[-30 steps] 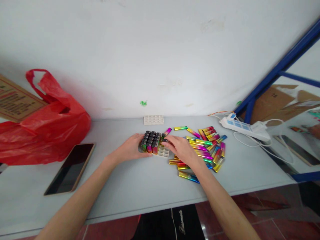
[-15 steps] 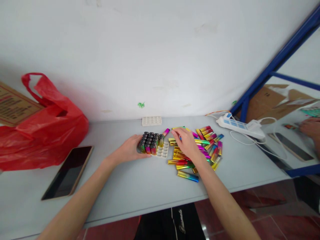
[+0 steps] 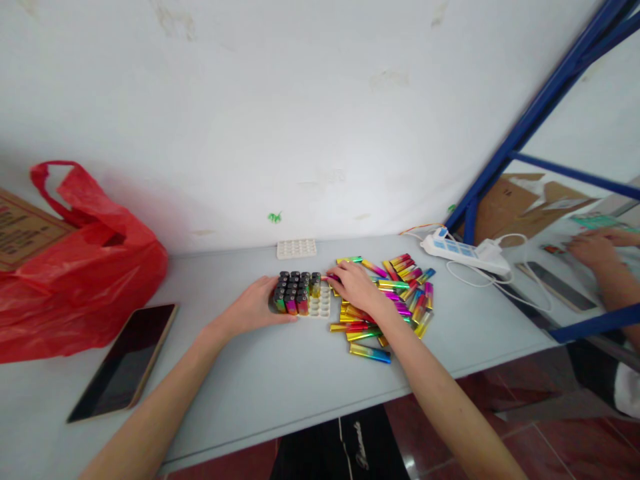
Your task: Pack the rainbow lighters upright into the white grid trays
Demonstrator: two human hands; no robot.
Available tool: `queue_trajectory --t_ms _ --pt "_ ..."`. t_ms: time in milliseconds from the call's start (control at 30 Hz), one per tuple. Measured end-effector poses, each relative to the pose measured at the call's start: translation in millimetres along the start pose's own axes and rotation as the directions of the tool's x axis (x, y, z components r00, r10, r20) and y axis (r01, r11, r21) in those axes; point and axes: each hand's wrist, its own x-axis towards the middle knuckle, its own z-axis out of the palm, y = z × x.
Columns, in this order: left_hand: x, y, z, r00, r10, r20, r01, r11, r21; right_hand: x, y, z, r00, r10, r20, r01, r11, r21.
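My left hand [image 3: 255, 303] is curled round the left end of a white holed tray [image 3: 320, 305], its thumb along the front edge. Several shiny tubes with black tops [image 3: 296, 290] stand upright in that tray, packed toward the left, with bare holes at the right. My right hand [image 3: 353, 287] is beside the tray's right side, fingertips closed on a pinkish-red shiny tube [image 3: 328, 277], mostly hidden by the fingers. Under and right of this hand lies a loose heap of metallic tubes [image 3: 400, 307] in gold, magenta, green and blue blends.
Against the wall lies a second white holed tray [image 3: 297, 249]. A phone [image 3: 123, 360] and a red plastic bag [image 3: 95, 280] are at the left. At the right are a power strip [image 3: 463, 255] with cables and a blue metal frame [image 3: 500, 167]; another person's hand [image 3: 590, 250] shows beyond it.
My right hand has gone from over the heap leftward to the tray's right side and closed on the pinkish tube lying there. My left hand keeps its hold. The view has shifted slightly.
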Motion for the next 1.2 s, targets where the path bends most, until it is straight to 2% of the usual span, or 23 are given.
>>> queue_trajectory --t_ms 133,233,333,400,533,600,733,800,867,933,1067,1200 --pt "-0.4 0.4 -0.7 1.0 0.001 -0.009 -0.001 1.0 0.003 -9.6 4.9 0.0 0.999 0.026 -0.034 -0.024 0.997 0.072" --pt "-0.8 1.3 -1.4 1.0 0.01 -0.016 -0.01 1.0 0.01 -14.5 8.3 1.9 0.986 0.058 -0.156 -0.021 0.973 0.228" --pt "-0.8 0.3 -1.0 1.0 0.025 -0.015 -0.025 0.999 0.022 -16.1 8.8 2.2 0.948 0.154 -0.279 -0.021 0.903 0.428" --pt "-0.9 -1.0 -0.3 0.999 0.029 -0.016 -0.029 0.999 0.03 -15.2 6.6 1.2 0.928 0.242 -0.282 -0.046 0.828 0.559" --pt "-1.4 -0.9 -0.1 1.0 0.023 -0.014 -0.022 1.0 0.02 -10.5 -2.4 -0.9 0.894 0.391 -0.218 -0.055 0.579 0.814" --pt "-1.5 1.1 -1.1 1.0 0.012 -0.006 -0.012 1.0 0.013 -8.7 -7.9 -1.9 0.892 0.42 -0.166 -0.052 0.461 0.886" --pt "-1.1 4.8 -3.1 1.0 -0.009 0.012 0.008 1.0 0.01 -10.4 -21.4 -6.0 0.926 0.378 0.002 -0.1 0.241 0.965" --pt "-0.9 5.1 -3.3 1.0 -0.011 0.013 0.011 1.0 0.009 -12.9 -29.2 -9.6 0.947 0.308 0.095 -0.131 0.099 0.986" --pt "-1.1 4.5 -3.1 1.0 -0.009 0.015 0.009 1.0 0.007 -14.9 -36.1 -13.4 0.963 0.22 0.154 -0.159 0.003 0.987" --pt "-1.4 3.9 -2.8 1.0 -0.005 0.018 0.005 1.0 0.002 -15.8 -40.9 -15.9 0.971 0.171 0.164 -0.164 -0.018 0.986" --pt "-1.4 3.7 -3.0 1.0 0.005 0.021 -0.005 1.0 0.003 -15.1 -43.1 -15.2 0.966 0.208 0.157 -0.156 -0.018 0.988" --pt "-1.2 4.0 -3.1 1.0 0.005 0.026 -0.005 1.0 0.0 -14.8 -40.4 -12.1 0.941 0.228 0.25 -0.238 -0.077 0.968"
